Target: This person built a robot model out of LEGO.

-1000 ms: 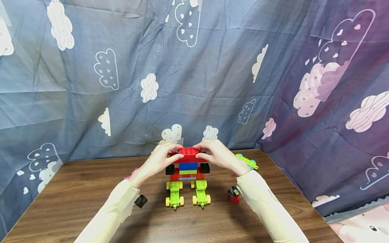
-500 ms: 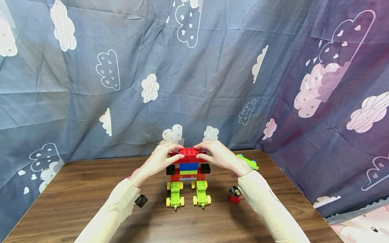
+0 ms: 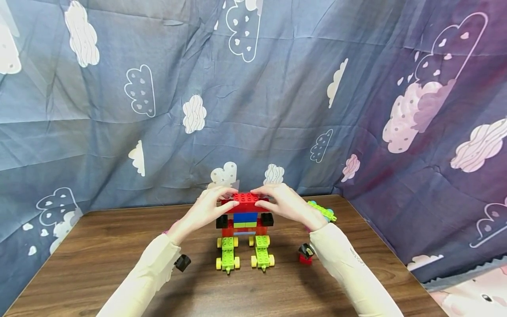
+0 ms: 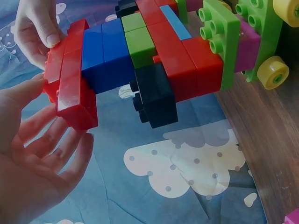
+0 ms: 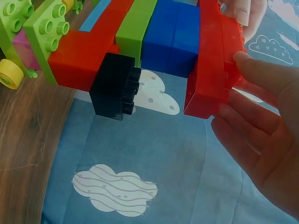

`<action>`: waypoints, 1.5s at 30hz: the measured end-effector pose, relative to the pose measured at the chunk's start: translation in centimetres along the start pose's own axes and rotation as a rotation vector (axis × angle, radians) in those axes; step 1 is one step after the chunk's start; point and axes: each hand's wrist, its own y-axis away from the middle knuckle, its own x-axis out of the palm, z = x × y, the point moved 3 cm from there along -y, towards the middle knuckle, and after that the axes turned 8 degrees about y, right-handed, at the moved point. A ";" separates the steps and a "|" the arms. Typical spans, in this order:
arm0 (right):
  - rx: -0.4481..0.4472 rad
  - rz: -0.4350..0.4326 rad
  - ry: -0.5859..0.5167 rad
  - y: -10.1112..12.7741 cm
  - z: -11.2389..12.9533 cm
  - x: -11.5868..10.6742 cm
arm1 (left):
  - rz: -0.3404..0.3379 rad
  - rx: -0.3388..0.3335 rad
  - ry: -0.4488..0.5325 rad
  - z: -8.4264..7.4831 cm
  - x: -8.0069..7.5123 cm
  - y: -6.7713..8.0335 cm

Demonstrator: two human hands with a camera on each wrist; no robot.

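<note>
A tall structure of toy building bricks stands on the table. Its top is a red brick point(image 3: 246, 206), with blue bricks point(image 3: 245, 218), lime bricks and more red bricks below. A black brick point(image 4: 158, 95) juts out on one side, another black brick point(image 5: 114, 86) on the other. Two lime wheeled bases point(image 3: 228, 255) with yellow wheels form the bottom. My left hand point(image 3: 207, 204) pinches the left end of the red top brick, thumb in front and fingers behind. From the right, my right hand point(image 3: 282, 202) pinches the same brick the same way. Some fingertips are hidden behind it.
Left of the structure lies a black brick point(image 3: 182, 263), near the left sleeve. A black piece on a red brick point(image 3: 306, 259) sits at the right. Farther back are a lime wheeled base point(image 3: 326, 212) and a pink piece half hidden by the left wrist. A cloud-patterned curtain point(image 3: 253, 110) hangs behind the table.
</note>
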 end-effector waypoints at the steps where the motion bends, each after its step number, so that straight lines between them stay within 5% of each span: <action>1: 0.003 0.001 0.001 0.0 0.0 0.0 | -0.003 -0.002 0.005 0.0 -0.1 0.1; 13: 0.017 0.002 0.010 0.1 0.1 -0.1 | -0.077 -0.056 0.008 1.2 -2.6 1.2; 24: 0.025 -0.003 0.007 0.4 -0.5 0.1 | -0.174 -0.148 -0.070 6.3 -4.3 3.3; 36: 0.021 0.007 -0.010 0.2 -0.1 0.1 | -0.104 -0.311 -0.220 12.1 -4.2 6.1; 45: 0.003 -0.011 -0.005 0.1 0.2 -0.1 | 0.029 -0.447 -0.370 14.4 -4.0 7.3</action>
